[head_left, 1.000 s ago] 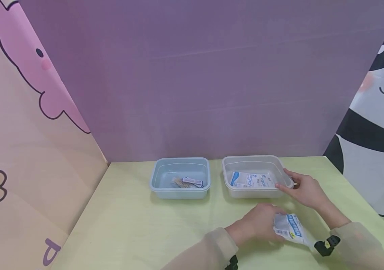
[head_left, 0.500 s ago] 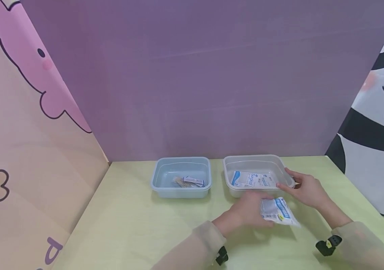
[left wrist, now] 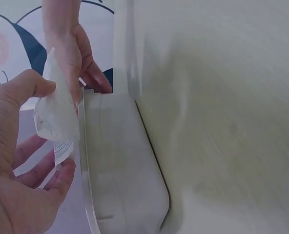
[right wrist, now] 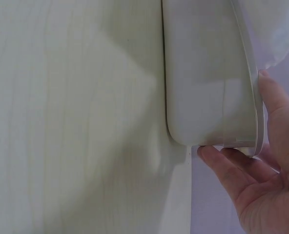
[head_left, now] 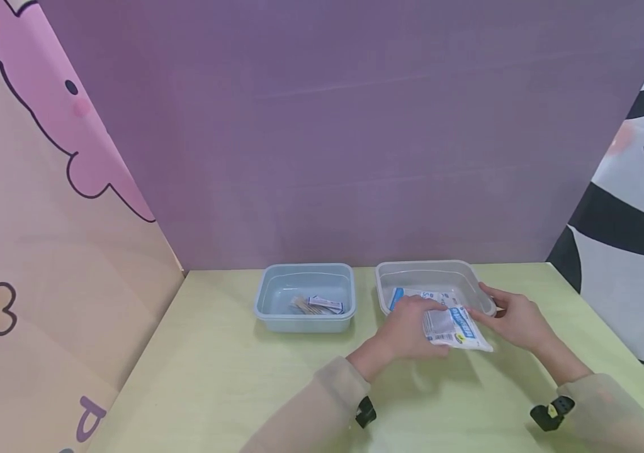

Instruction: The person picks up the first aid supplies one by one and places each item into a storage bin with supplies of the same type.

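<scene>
Pale green bench (head_left: 231, 377), purple back wall (head_left: 327, 126), cartoon panels either side, left hand (head_left: 406, 330) pinching a white packet (head_left: 452, 327) over the clear tub (head_left: 429, 274), right hand (head_left: 517, 318) gripping its rim, blue tub (head_left: 305, 277) left of both hands.

A: Anything reading clearly?

B: Little. The packet (head_left: 453, 327) in the left hand (head_left: 406, 330) is showing a blue band of lettering, too blurred to spell out, right of centre in the head view. The packet in the clear tray (head_left: 412, 297) is carrying blue print as well; it is not resolving into words.

A: The wrist views?

B: A small printed label (left wrist: 61, 148) on the packet's edge is showing at left, illegible. At lower left of the head view, a purple letter (head_left: 90, 418) on the pink panel is looking like a "P".
</scene>
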Demonstrator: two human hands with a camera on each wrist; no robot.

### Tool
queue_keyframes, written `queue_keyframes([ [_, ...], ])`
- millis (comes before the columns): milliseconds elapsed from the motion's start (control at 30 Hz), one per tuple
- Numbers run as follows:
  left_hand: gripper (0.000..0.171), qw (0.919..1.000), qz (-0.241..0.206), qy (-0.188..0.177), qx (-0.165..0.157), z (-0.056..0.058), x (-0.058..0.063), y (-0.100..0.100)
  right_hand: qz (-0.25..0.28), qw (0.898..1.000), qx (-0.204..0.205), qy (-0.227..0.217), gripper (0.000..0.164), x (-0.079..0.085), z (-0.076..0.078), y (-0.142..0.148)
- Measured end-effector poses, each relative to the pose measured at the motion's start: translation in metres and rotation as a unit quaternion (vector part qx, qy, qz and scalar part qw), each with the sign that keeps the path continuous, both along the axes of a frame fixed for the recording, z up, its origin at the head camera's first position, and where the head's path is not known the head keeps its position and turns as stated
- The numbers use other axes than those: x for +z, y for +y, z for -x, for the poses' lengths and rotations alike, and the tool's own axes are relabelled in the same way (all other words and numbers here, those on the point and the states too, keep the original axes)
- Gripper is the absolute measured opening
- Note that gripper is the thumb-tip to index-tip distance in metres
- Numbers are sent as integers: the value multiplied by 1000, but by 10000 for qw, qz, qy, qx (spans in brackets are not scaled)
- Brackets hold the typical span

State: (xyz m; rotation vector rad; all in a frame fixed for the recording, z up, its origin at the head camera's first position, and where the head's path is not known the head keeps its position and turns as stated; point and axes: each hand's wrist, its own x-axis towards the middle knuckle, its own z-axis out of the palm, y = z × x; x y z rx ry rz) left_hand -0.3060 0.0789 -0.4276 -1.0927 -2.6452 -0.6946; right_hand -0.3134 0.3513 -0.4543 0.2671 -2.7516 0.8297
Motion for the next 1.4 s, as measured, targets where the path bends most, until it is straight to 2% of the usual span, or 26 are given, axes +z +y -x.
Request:
queue_keyframes([
  [300, 66, 9996, -190, -163, 146, 6, 8, 0, 22, 9998, -6, -189, 77, 0, -2, 4],
  [433, 66, 9992, -274, -134, 270, 13, 12, 1, -24, 9999, -2, -100, 73, 0, -3, 4],
  [633, 66, 9964, -620, -333, 463, 19, 15, 2, -5, 10000, 41, 36, 74, -1, -3, 4],
  [700, 65, 9957, -708, -314, 505, 21, 15, 2, 23, 10000, 54, 16, 76, -2, -3, 4],
  [1067, 62, 9953, -612, -106, 746, 28, 8, 4, 51, 9998, 35, 175, 76, -3, -1, 2],
  [1400, 58, 9952, -434, 118, 867, 39, 2, 9, 46, 10000, -37, 43, 79, -2, 0, 2],
])
